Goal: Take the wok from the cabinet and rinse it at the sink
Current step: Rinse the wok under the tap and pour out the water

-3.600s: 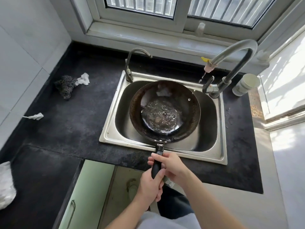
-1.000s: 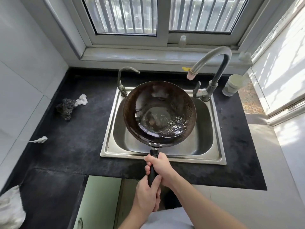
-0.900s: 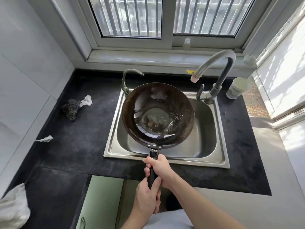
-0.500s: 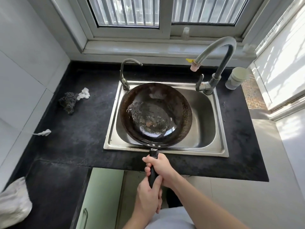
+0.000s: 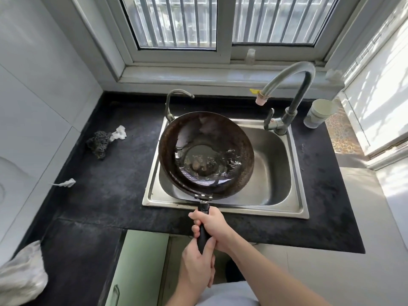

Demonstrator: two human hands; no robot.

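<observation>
A dark round wok hangs over the left half of the steel sink, tilted with its left side raised. A little water pools in its bottom, toward the right. Both hands grip its black handle over the counter's front edge. My right hand holds the handle nearer the wok. My left hand holds its end, just behind. The tall curved tap stands at the sink's back right, its spout to the right of the wok, with no water running.
A steel scourer and white scraps lie on the black counter at the left. A white cup stands right of the tap. A smaller tap rises behind the wok. A green cabinet door sits below.
The tap stopped running after the earliest frame. The wok has been swirled with both hands: the water sloshed to the left half a second ago and now lies right, with the wok's left side raised.
</observation>
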